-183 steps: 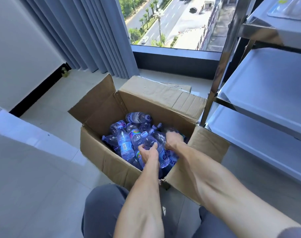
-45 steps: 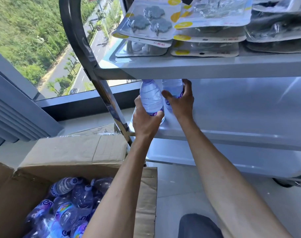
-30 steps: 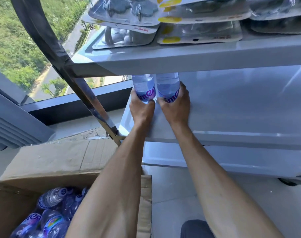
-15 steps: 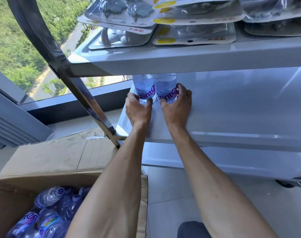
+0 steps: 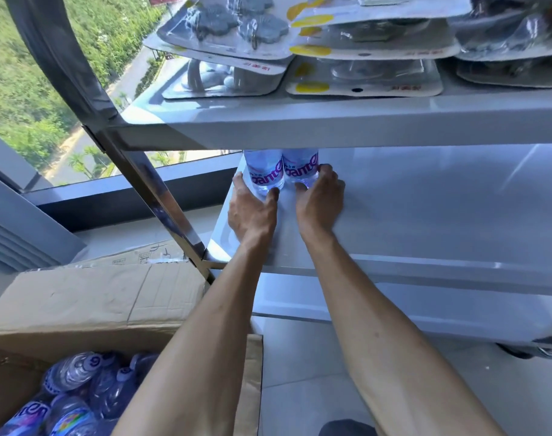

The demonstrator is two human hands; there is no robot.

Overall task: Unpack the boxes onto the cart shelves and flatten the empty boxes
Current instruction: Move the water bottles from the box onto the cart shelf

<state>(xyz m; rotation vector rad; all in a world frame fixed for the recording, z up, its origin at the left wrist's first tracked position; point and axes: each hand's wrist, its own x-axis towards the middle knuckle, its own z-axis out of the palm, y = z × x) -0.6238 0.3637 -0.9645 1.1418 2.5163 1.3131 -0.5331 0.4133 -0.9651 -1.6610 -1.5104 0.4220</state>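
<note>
Clear plastic with a pink and purple label: two water bottles stand upright side by side on the middle shelf (image 5: 425, 215) of the cart, just ahead of both hands, their long axis vertical and their tops hidden behind the edge of the upper shelf (image 5: 331, 127). The left hand (image 5: 252, 212) curls its fingers and thumb around the base of the left bottle (image 5: 263, 171); the right hand (image 5: 320, 206) does the same on the right bottle (image 5: 301, 166). The hands are near each other but apart. Each hand is nearest to its own bottle. On the labels I read only part of a word, something like "ante". I judge the next bottles lie below and behind the left hand, in the open cardboard box (image 5: 89, 303).
</note>
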